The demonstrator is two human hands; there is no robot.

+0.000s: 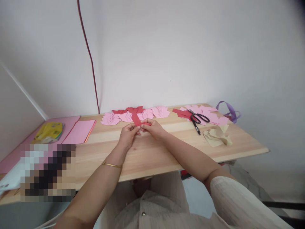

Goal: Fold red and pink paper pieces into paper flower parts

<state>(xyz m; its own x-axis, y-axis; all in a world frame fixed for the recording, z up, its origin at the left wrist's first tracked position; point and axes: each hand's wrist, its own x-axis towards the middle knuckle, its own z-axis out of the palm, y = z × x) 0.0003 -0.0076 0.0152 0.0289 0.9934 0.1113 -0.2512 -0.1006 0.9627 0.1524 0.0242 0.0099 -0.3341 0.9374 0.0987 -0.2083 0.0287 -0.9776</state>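
Near the middle of the wooden table, my left hand (129, 134) and my right hand (153, 128) meet, both pinching a strip of red paper (136, 118). One part of the strip stands up toward the wall, and another part shows at my right fingers. Just beyond my hands lies a row of pink paper cutouts (111, 118) with jagged edges. Folded red paper pieces (119, 111) rest on top of that row. My fingertips cover the spot where the strip bends.
Black-handled scissors (200, 118) and a black pen (196, 128) lie right, by pink cutouts (209, 113) and red strips (181, 114). Crumpled tan paper (217, 136) sits nearer. Purple ribbon (230, 111) hangs at the far corner. Left are pink sheets (78, 132) and a yellow packet (49, 132).
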